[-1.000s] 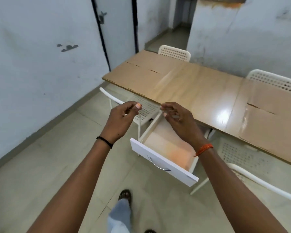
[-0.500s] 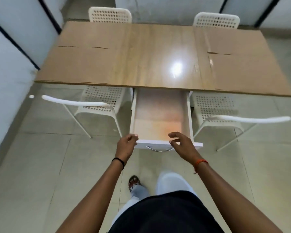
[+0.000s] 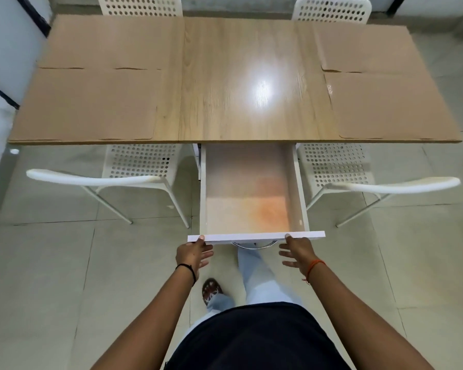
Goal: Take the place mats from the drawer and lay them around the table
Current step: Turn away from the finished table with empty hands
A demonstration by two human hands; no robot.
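Table (image 3: 241,76): wood top, long near edge running across the view, glare patch at centre.

Mats: four brown, flat on the top, two at each end. Near left mat (image 3: 91,102) and far left mat (image 3: 112,41) meet edge to edge; near right mat (image 3: 390,105) and far right mat (image 3: 364,46) likewise. Near mats reach close to the table's front edge; the outer edges of all four run close to the table ends. The middle strip of the top lies bare between the pairs.

Drawer (image 3: 251,193): white, pulled well out from under the middle of the near edge, floor bare with an orange stain. Front panel (image 3: 255,237) faces the person, metal handle below it.

Left hand (image 3: 194,256): fingers spread, tips against the panel's left end, holding nothing. Right hand (image 3: 300,252): fingers spread, tips against the panel right of centre, holding nothing.

Chairs: white, perforated. Near left chair (image 3: 137,169) and near right chair (image 3: 337,169) flank the drawer, just beside its walls, seats partly under the table. Two more at the far edge.

Floor (image 3: 51,276): pale tile, open on both sides of the person.
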